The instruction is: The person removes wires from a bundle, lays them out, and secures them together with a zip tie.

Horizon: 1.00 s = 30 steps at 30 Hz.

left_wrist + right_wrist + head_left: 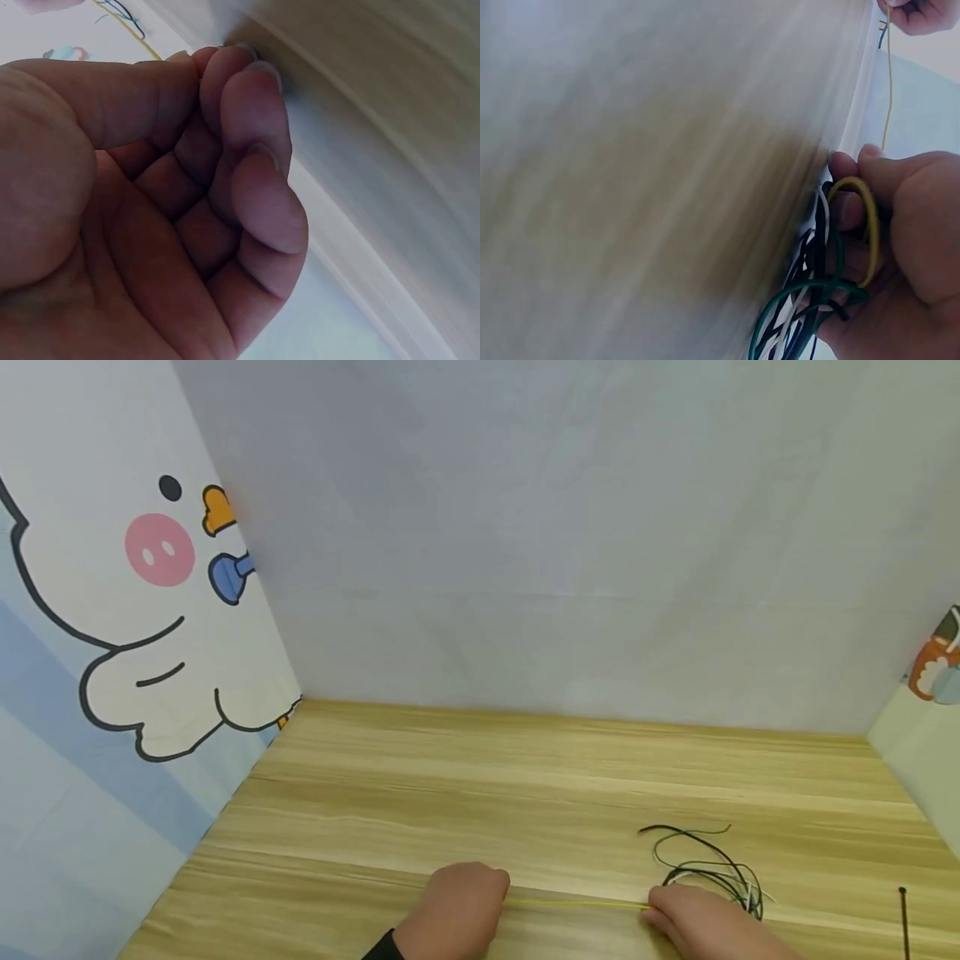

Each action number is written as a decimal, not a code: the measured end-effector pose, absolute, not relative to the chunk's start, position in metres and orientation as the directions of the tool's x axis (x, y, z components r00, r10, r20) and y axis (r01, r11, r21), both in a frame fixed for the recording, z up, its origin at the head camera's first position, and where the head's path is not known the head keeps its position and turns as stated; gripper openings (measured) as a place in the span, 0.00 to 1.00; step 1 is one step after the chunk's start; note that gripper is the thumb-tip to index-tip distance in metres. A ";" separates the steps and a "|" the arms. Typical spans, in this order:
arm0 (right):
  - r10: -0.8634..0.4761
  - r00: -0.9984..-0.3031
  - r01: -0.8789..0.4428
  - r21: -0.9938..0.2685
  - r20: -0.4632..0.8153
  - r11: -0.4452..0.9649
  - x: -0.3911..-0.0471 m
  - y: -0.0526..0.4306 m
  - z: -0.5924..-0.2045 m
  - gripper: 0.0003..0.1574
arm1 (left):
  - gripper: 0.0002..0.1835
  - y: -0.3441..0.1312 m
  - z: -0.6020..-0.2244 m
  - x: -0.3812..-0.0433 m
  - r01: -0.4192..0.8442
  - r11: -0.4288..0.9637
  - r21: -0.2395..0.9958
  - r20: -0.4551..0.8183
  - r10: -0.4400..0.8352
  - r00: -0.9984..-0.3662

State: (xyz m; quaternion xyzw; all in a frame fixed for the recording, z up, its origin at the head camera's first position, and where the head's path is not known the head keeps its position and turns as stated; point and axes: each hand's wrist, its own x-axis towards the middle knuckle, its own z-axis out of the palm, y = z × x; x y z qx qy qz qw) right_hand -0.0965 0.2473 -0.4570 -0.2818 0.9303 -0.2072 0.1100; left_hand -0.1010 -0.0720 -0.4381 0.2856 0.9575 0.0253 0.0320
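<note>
A thin yellow wire (pixel 573 903) stretches nearly straight between the two hands, low over the table. My left hand (pixel 462 906) pinches one end of the stretch between thumb and forefinger, its other fingers curled, as the left wrist view shows. The right hand (pixel 701 920) pinches the wire further along, and a yellow loop (pixel 871 217) bends back into its palm. Beside and partly behind that hand lies a tangled bundle of black, green and white wires (pixel 738 881). In the right wrist view a green wire (pixel 769 315) curls out of the bundle close to the right palm.
The wood-grain table (pixel 480 793) runs back to a plain grey backdrop (pixel 570 527). On its right part lies a thin black rod-like piece (pixel 904 918) with a small knob at one end. A cartoon-printed panel (pixel 75 693) stands along the left side.
</note>
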 end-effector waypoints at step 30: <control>-0.560 -0.827 -0.502 -0.395 -0.040 0.769 -0.098 0.279 -0.458 0.21 | 0.12 -0.134 -0.434 -0.108 0.361 0.919 0.157 -0.116 0.380 -0.918</control>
